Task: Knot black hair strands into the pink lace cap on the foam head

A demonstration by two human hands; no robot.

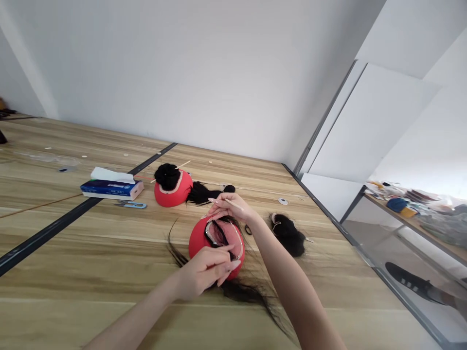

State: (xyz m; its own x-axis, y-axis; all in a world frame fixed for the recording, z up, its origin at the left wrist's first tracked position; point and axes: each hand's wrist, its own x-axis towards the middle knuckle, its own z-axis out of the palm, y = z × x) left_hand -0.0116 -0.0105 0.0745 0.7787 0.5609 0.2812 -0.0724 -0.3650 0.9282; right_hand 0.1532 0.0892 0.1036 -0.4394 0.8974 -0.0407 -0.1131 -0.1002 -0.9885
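A red rounded head block (197, 240) lies on the wood-look table, with pale lace netting (236, 236) pinned over its top. Loose black hair (251, 294) trails off both its sides. My left hand (204, 270) is over the near side of the block, its fingers pinched on strands of the black hair beside the net; the fingertips partly hide them. At the block's far edge is my right hand (233, 208), closed around a thin pale stick (234, 204). The stick's tip is too small to make out.
Behind stands a second red block (173, 194) with a black hair bun (168, 176) and a stick. A blue tissue box (111, 189) and small thread snippers (132, 205) lie left. A black hair bundle (290, 236) lies right. Shelves and someone's shoe (408, 277) are beyond the table edge.
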